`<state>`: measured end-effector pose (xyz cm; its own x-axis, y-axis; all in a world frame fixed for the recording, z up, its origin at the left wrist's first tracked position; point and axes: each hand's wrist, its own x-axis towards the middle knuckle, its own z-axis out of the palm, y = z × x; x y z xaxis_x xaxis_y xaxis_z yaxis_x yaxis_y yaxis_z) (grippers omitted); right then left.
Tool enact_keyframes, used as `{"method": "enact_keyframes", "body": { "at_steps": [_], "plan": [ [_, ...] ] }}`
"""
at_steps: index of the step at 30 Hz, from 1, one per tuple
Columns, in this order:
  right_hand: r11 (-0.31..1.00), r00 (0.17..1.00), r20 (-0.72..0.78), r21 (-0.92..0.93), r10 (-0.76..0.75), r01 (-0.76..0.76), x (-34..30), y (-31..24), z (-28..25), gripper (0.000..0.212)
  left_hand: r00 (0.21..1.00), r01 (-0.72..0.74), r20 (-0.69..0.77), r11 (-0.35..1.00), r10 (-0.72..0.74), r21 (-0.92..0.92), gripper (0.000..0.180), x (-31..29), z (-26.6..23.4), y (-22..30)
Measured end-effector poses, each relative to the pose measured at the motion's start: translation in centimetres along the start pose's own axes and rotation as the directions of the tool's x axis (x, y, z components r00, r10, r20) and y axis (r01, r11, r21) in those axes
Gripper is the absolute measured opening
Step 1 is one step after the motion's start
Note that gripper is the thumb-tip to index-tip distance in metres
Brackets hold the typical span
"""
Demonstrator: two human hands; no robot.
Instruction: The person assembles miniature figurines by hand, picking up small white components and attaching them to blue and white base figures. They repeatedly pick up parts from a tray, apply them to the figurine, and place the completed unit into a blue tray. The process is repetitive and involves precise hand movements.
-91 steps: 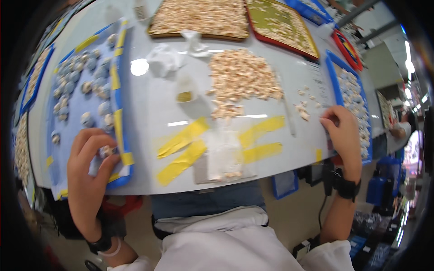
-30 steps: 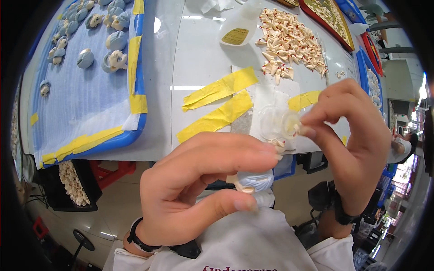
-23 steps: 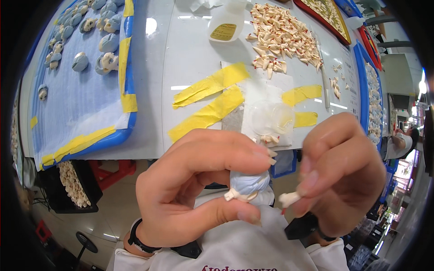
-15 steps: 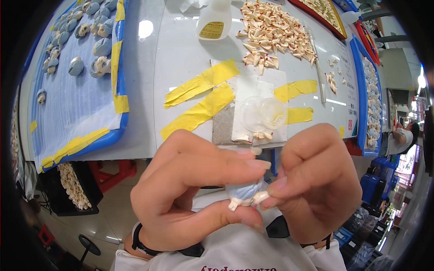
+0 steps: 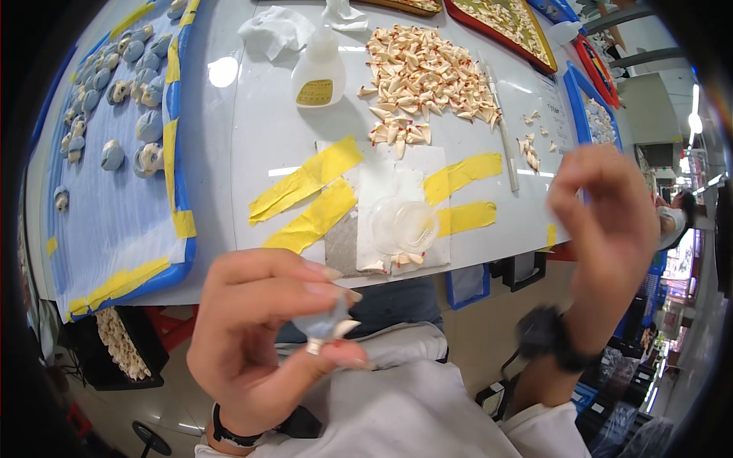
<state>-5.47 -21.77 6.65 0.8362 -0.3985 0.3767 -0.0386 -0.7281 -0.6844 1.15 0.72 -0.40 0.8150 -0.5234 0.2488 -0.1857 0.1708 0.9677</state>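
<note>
Over my lap at the left, my left hand (image 5: 252,328) is closed, with fingers and thumb gripping a small figurine part (image 5: 324,320) in light blue and cream. Two cream ends stick out of it near the thumb; most of the rest is behind my fingers. My right hand (image 5: 607,198) is raised at the right, nearest the blue tray (image 5: 584,107) of small pale parts. Its fingers are bent and blurred, so whether they hold anything is unclear. A clear round dish (image 5: 405,227) sits on a white sheet by the table's near edge, with several small cream pieces (image 5: 406,259) beside it.
Yellow tape strips (image 5: 305,179) flank the sheet. Beyond lie a pile of red-tipped cream pieces (image 5: 431,72), a translucent bottle (image 5: 317,76), crumpled tissue (image 5: 276,32) and a long thin rod (image 5: 504,145). At left, a blue-rimmed lined tray (image 5: 114,221) holds several blue-and-cream figurine parts.
My right hand has left the figurine part and moved up and right. My left hand, still holding the part, has shifted left and slightly down. The view has shifted too.
</note>
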Motion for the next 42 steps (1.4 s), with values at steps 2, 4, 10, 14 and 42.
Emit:
{"method": "enact_keyframes", "body": {
  "at_steps": [2,4,10,14,42],
  "plan": [
    [0.962,0.983,0.075,-0.229,0.167,-0.146,2.0,2.8,-2.4,0.011,1.0,-0.015,-0.013,1.0,0.016,0.017,0.05,0.0,-0.4,-0.3],
    [0.92,0.95,0.19,-0.353,0.249,-0.171,3.0,4.9,-3.9,0.012,0.999,-0.024,-0.03,1.0,0.024,0.018,0.05,0.1,-0.5,-0.5],
    [0.92,0.939,0.322,-0.392,0.119,0.018,5.4,5.4,-2.5,0.014,1.0,0.024,-0.018,0.999,-0.024,-0.024,0.049,0.6,-0.1,-0.2],
    [0.924,0.907,0.421,-0.336,-0.024,0.181,6.6,5.5,-0.2,0.014,0.995,0.039,0.093,0.995,-0.03,-0.095,0.04,0.8,-0.6,0.3],
    [0.927,0.909,-0.277,0.3,0.311,-0.225,-5.2,4.2,-7.3,0.013,0.976,0.172,-0.1,0.964,-0.195,-0.204,0.056,0.2,-0.5,1.0]
  ]
}}
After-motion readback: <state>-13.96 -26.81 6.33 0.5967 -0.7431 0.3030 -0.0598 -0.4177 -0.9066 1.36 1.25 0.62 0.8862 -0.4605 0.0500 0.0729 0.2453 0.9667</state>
